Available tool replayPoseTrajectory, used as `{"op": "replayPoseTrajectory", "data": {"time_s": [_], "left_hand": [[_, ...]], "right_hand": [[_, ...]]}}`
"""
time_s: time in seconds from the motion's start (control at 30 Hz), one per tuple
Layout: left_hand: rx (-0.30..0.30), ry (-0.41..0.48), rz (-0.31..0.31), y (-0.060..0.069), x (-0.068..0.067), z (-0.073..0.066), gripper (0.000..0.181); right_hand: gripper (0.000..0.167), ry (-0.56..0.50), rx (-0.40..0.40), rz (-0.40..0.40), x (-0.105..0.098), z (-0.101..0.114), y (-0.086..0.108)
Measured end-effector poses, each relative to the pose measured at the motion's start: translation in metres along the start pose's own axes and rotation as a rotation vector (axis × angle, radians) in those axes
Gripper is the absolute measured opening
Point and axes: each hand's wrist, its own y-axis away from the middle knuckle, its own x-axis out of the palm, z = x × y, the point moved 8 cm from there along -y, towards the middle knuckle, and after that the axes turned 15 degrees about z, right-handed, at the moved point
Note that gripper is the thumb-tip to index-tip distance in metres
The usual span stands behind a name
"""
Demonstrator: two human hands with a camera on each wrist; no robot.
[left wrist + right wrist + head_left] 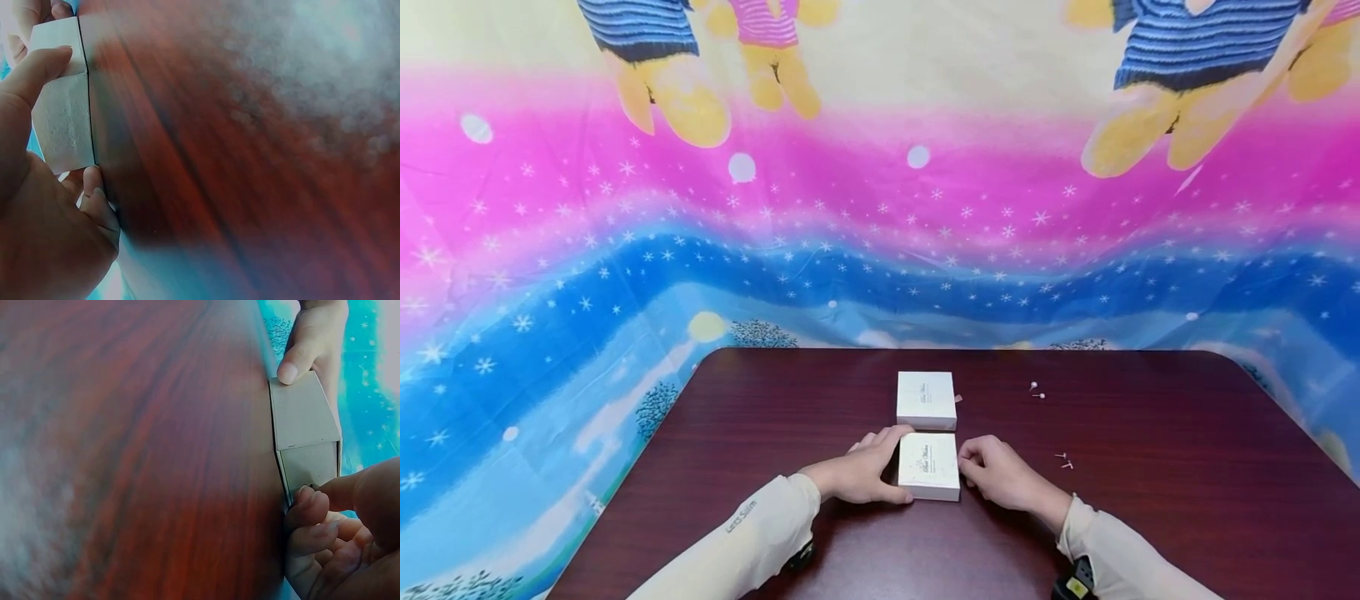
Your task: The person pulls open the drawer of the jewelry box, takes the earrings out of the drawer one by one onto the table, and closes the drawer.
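A small white drawer box [928,462] with printed lettering on its lid sits between the two hands. My left hand [865,471] grips it from the left, thumb [53,62] on the near side and fingers round toward the far side. At the right end, where the drawer front [306,465] shows inside the sleeve, my right hand [1000,475] has curled fingers pinched together against it. What lies between those fingertips is hidden. Directly behind stands a second white box [927,398], with a small pinkish tab [958,399] sticking out at its right.
To the right on the dark red-brown table [1150,483] lie two small studs with round white heads [1036,388]. Nearer, a pair of small pale stud-like pieces [1064,460] lies beyond the right hand. A printed cloth [865,208] hangs behind the table.
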Motion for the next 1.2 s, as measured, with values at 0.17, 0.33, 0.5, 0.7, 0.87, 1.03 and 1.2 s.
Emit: {"op": "replayPoseTrajectory", "data": {"time_s": [0.17,0.33,0.5,0.7,0.87,1.03,1.2], "left_hand": [[0.003,-0.002,-0.012,0.0018,-0.0002,-0.0016,0.094],[0.007,-0.009,-0.019,0.0018,-0.0003,-0.0020,0.094],[0.009,-0.015,-0.027,0.0023,-0.0010,-0.0028,0.094],[0.004,-0.030,-0.029,0.0027,-0.0017,-0.0041,0.096],[0.000,-0.035,-0.027,0.0033,-0.0014,-0.0049,0.097],[0.001,-0.029,-0.022,0.0033,-0.0012,-0.0047,0.097],[0.005,-0.030,-0.024,0.0027,-0.0015,-0.0047,0.098]], "right_hand": [[0.020,-0.002,-0.004,-0.004,0.0006,0.0011,0.0005],[0.020,-0.004,-0.001,-0.002,0.0004,0.0018,0.0011],[0.020,0.000,-0.007,0.001,-0.0001,0.0026,0.0010],[0.019,-0.007,-0.010,0.007,-0.0001,0.0027,0.0014],[0.018,-0.014,-0.008,0.018,0.0006,0.0024,0.0015],[0.018,-0.009,-0.006,0.020,0.0008,0.0023,0.0012],[0.019,-0.009,-0.002,0.028,0.0004,0.0027,0.0018]]}}
